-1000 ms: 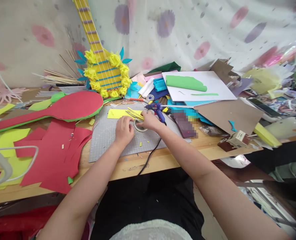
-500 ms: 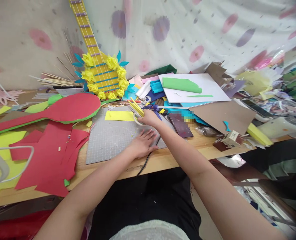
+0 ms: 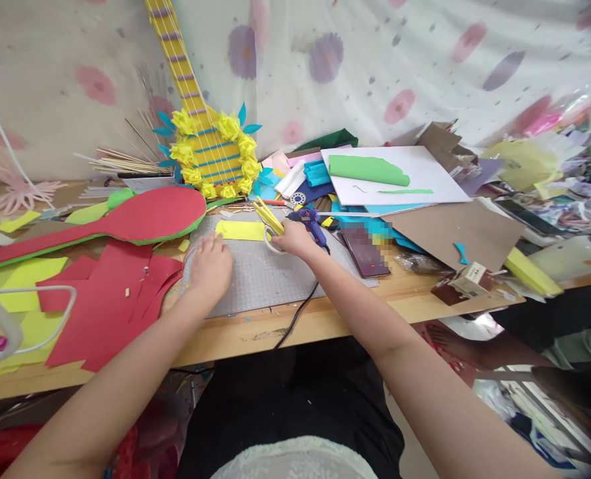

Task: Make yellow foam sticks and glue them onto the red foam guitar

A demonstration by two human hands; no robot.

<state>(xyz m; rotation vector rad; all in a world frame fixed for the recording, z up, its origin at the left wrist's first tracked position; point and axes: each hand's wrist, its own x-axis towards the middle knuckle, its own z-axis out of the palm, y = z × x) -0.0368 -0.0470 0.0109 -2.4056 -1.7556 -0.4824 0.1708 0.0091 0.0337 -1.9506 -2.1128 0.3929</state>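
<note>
My right hand (image 3: 291, 238) is closed on a bundle of thin yellow strips (image 3: 268, 214) above the grey cutting mat (image 3: 263, 283). Under its fingertips shows a white ring (image 3: 270, 245); whether that is a scissors handle or a tape roll I cannot tell. Just right of that hand lies a blue glue gun (image 3: 314, 225), its black cord running to the table's front edge. My left hand (image 3: 210, 263) rests palm down on the mat's left part, fingers extended and holding nothing. A flat yellow piece (image 3: 240, 230) lies between my hands, near the mat's back edge.
Left sit a red paddle-shaped piece (image 3: 153, 214) and red sheets (image 3: 110, 299). A yellow flower-trimmed toy guitar (image 3: 215, 156) leans at the back. Right are a phone (image 3: 365, 251), a white board (image 3: 400, 189) with green pieces, a brown board (image 3: 455, 229) and a small box (image 3: 462, 283).
My left hand has moved left across the mat, from near the cord to the mat's left side. My right hand stays with the yellow strips. The view has shifted slightly.
</note>
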